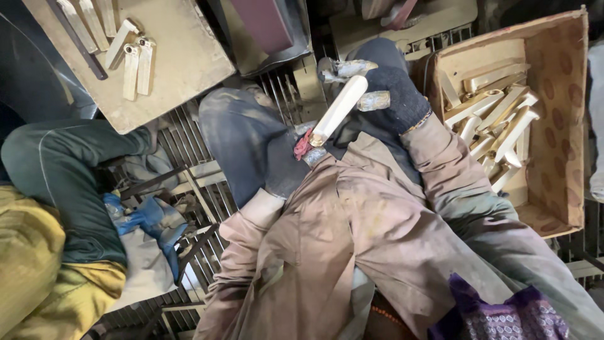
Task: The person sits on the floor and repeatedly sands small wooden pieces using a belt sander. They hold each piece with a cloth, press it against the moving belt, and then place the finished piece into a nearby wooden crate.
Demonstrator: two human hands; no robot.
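A pale wooden handle [338, 108] with a brass collar and a red bit at its lower end sits tilted between my two hands. My right hand [395, 94], in a dark knit glove with taped fingertips, grips the handle's upper end. Wearing a dusty dark glove, my left hand [281, 169] holds the lower end by the red bit. Both brown sleeves reach up from the bottom of the view.
A cardboard box [560, 119] at the right holds several pale wooden handles [497, 119]. A board [182, 63] at the upper left carries a few wooden pieces. Another person in green trousers [63, 170] sits at the left, near a blue glove [148, 220]. A metal grate [201, 182] lies underneath.
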